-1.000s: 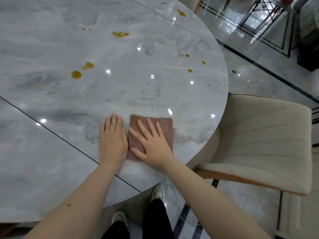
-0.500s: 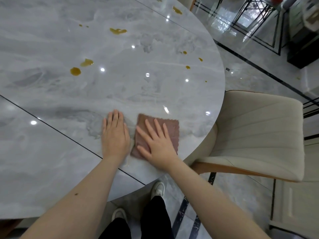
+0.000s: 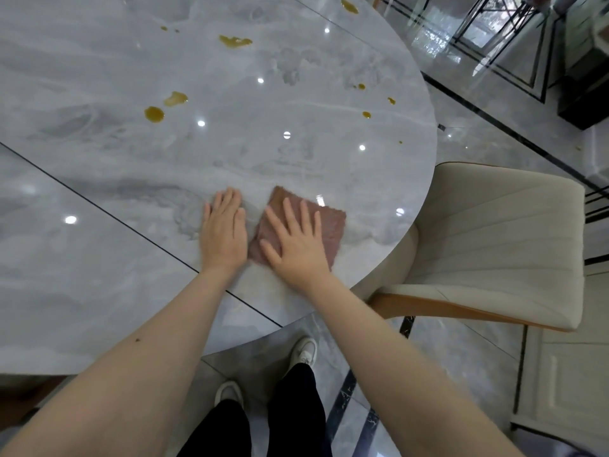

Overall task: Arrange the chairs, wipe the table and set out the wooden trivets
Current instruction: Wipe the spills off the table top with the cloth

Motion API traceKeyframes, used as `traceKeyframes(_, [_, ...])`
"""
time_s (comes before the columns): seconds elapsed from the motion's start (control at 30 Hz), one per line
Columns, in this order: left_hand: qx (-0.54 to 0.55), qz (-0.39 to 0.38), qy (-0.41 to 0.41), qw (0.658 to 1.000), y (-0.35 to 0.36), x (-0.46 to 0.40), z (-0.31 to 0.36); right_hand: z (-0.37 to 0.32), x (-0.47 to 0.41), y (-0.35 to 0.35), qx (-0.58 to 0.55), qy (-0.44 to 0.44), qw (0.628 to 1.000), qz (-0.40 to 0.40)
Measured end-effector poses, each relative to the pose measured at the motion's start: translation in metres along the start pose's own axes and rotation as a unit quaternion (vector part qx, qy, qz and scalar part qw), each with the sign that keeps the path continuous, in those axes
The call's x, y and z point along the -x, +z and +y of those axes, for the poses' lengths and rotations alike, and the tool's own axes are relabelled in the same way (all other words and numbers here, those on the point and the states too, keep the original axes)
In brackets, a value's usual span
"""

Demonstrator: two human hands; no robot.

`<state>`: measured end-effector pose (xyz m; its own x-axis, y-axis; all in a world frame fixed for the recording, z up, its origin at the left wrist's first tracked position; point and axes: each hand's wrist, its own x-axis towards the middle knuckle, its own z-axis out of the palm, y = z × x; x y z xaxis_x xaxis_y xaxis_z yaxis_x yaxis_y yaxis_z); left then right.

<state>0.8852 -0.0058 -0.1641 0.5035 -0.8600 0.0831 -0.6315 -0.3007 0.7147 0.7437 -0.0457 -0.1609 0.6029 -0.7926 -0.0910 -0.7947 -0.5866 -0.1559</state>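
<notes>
Your right hand (image 3: 298, 245) presses flat on brown cloth (image 3: 329, 225), hiding its middle; left hand (image 3: 224, 232) flat on marble table (image 3: 99, 159), gripping nothing.

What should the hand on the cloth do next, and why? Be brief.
Probably slide the cloth forward under the flat right hand toward the nearest yellow spills, since these stains remain unwiped on the table beyond both hands.
</notes>
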Motion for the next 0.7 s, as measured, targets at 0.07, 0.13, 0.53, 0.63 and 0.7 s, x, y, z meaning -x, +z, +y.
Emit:
traceKeyframes(0.07, [0.112,-0.012,-0.017,0.994,-0.011,0.002,-0.002,-0.01,0.034,0.005,0.015,-0.084,0.996,-0.013])
traceKeyframes(0.13, [0.091,-0.022,-0.003,0.996,-0.024,0.01,-0.01,0.009,0.06,0.002,0.041,-0.154,0.986,-0.041])
traceKeyframes(0.53, [-0.269,0.001,-0.033,0.963,-0.04,0.051,-0.046,-0.046,-0.008,0.004,0.0,-0.042,0.999,-0.012])
traceKeyframes(0.63, [-0.265,-0.006,-0.042,0.963,-0.039,0.051,-0.046,-0.045,0.033,0.007,0.014,-0.149,0.988,-0.023])
traceKeyframes(0.7, [-0.267,-0.003,-0.042,0.963,-0.04,0.052,-0.046,-0.012,0.054,0.003,0.031,-0.185,0.981,-0.04])
